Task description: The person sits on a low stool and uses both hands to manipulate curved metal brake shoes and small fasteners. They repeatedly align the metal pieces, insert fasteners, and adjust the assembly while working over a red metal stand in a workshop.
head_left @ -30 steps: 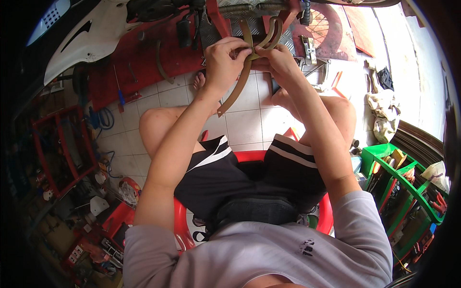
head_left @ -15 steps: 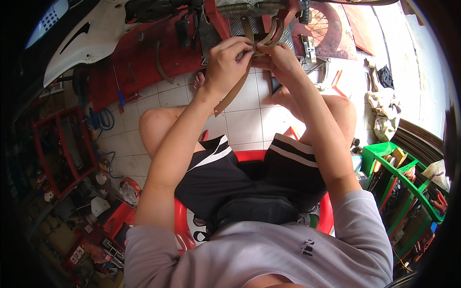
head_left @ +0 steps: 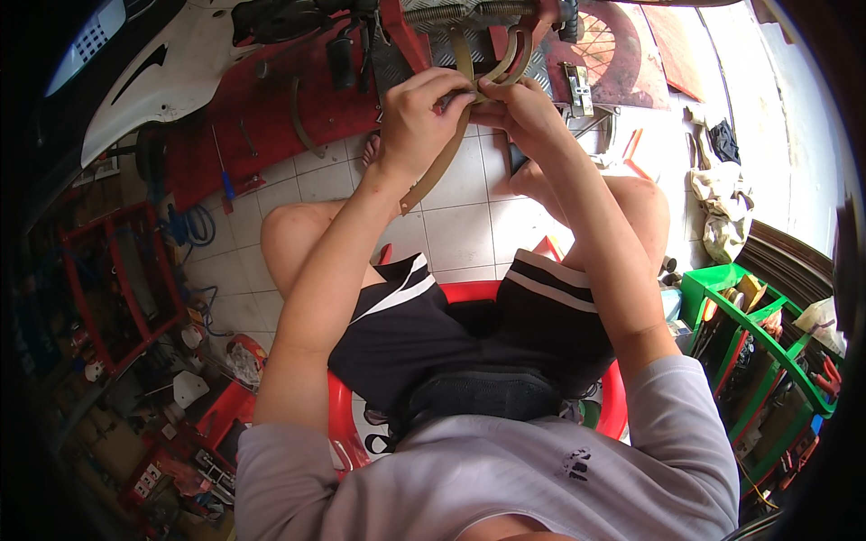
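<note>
Room over tiled floor (head_left: 460, 239) between knees (head_left: 290, 224) — brown strip (head_left: 439, 171) on its left, red bracket (head_left: 407, 41), spring (head_left: 437, 13) ahead

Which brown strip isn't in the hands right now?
The curved strip lying on the red board; the other brown strip material is held by the left hand and right hand.

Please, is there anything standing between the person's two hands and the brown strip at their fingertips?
Nothing visible does: the left hand and right hand both pinch the strip. The red frame lies beyond the hands. Under the fingers, I cannot see.
</note>
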The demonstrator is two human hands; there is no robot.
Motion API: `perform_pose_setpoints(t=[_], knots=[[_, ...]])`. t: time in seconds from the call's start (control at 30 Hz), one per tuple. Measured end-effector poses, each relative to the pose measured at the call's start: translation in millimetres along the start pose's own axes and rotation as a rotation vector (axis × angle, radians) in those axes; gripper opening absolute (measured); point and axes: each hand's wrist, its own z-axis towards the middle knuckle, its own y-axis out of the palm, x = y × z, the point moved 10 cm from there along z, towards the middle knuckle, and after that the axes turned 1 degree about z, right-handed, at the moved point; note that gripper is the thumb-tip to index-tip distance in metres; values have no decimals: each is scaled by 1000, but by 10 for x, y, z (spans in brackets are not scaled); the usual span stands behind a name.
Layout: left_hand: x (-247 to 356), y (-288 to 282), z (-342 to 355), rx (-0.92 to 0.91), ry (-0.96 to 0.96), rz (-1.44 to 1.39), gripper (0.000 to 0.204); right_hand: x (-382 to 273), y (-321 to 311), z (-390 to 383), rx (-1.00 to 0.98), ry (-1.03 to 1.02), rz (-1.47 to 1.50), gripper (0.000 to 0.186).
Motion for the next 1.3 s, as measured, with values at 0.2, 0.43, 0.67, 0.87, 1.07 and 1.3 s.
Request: perform_pose_setpoints(t=[0.2,0.43,0.67,0.87,1.07,1.3], knots=[[-21,-21,25,-2,-90,14,16,-1,3,13,-25,-12,4,25],[-33,-13,30,1,-40,-29,12,20,-12,33,-21,-3,-14,21],[27,-94,52,86,45,5,12,39,-16,43,-25,-5,-11,24],[-1,-57,36,41,21,46,15,9,-18,29,-6,-31,-22,24],[-8,-26,39,28,12,39,17,23,-22,19,15,-21,-25,22],[-4,21,30,-35,22,113,20,7,-40,25,28,-33,-5,21]])
